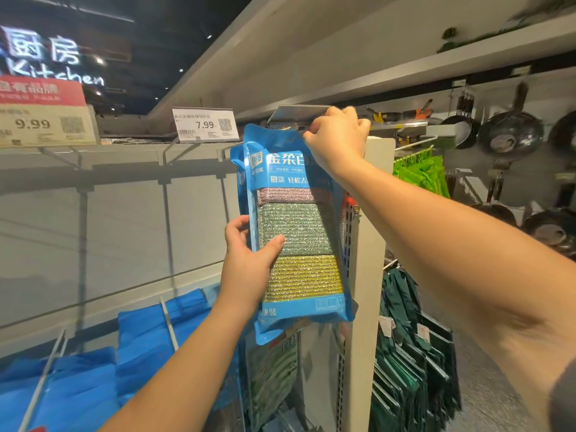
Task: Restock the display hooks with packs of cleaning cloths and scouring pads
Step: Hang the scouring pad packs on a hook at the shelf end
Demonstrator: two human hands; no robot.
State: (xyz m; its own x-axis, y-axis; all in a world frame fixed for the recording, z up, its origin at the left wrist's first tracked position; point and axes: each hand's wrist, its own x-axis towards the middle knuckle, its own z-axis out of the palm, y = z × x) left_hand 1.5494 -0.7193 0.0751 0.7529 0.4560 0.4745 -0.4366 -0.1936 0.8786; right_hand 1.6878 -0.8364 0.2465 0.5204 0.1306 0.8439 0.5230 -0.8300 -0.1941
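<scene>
Pack: blue scouring pad pack (296,226), pink, green, yellow pads showing.
Grip: left hand (249,260) grasps its edge; right hand (338,137) pinches its top.
Room: white upright (371,244) just right.

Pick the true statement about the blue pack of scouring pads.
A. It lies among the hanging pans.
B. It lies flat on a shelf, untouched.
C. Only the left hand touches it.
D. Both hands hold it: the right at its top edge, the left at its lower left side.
D: the right hand pinches the pack of scouring pads at its top, while the left hand grips its lower left side.
</scene>
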